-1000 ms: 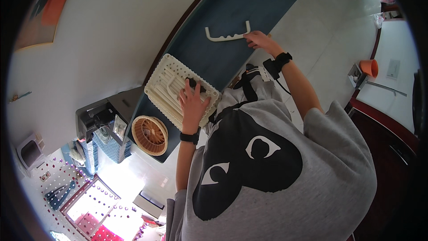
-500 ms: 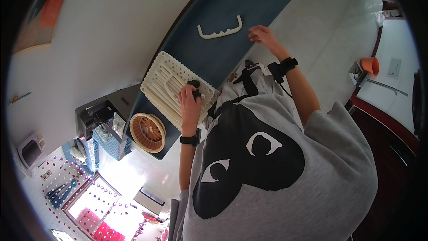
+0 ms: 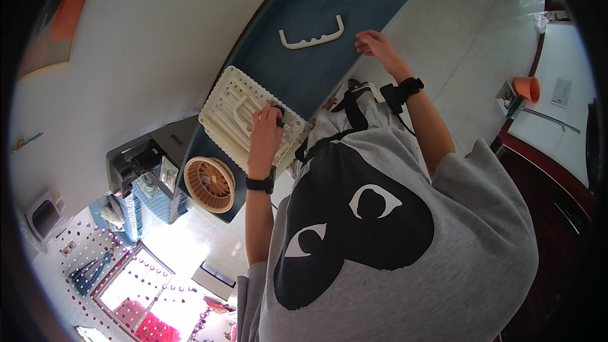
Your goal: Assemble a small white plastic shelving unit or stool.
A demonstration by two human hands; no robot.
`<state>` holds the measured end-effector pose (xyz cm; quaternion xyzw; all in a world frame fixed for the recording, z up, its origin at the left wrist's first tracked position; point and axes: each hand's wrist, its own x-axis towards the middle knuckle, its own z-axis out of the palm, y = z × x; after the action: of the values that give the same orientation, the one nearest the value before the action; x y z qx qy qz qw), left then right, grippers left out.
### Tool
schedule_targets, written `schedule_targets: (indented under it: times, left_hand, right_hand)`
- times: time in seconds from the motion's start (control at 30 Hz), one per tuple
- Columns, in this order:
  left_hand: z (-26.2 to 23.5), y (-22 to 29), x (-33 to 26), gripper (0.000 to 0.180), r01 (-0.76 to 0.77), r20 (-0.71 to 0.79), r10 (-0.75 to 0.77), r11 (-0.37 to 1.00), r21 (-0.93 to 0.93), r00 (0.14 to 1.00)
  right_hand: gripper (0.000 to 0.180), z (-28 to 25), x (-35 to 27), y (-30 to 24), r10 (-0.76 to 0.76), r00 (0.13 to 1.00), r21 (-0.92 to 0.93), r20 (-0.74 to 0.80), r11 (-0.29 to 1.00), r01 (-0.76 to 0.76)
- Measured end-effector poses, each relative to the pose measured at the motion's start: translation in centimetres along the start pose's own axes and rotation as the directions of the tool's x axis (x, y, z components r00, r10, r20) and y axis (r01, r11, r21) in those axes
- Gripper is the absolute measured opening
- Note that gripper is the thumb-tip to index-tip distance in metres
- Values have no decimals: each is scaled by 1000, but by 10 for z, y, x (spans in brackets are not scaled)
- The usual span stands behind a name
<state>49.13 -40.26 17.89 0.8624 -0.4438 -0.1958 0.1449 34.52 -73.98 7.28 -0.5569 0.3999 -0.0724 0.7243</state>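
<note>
Cream ribbed panel (image 3: 244, 114), flat under left hand (image 3: 265, 136).

A small white boxy screen (image 3: 45, 216) sat well left of the blue table (image 3: 354, 0); a white rectangular sign (image 3: 561, 92) hung far right

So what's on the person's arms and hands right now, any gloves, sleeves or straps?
Both hands, left hand and right hand, are bare, no gloves. Each wrist wears a black band. Forearms are uncovered; short grey T-shirt sleeves end near the elbows.
</note>
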Motion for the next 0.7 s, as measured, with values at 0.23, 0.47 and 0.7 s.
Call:
schedule_targets:
  times: [0.23, 0.47, 0.7]
  left_hand:
    - [-1, 1, 17, 29, -23, 113, 18, 999, 38, 993]
    - [-14, -19, 8, 22, 6, 32, 1, 981, -196, 999]
    - [-54, 18, 22, 21, 17, -57, -37, 950, -313, 998]
  right_hand:
    - [30, 3, 0, 6, 38, 999, 25, -11, 999, -38]
    - [28, 4, -9, -10, -20, 999, 98, -25, 995, 22]
    - [45, 55, -10, -55, -75, 904, -99, 422, 987, 128]
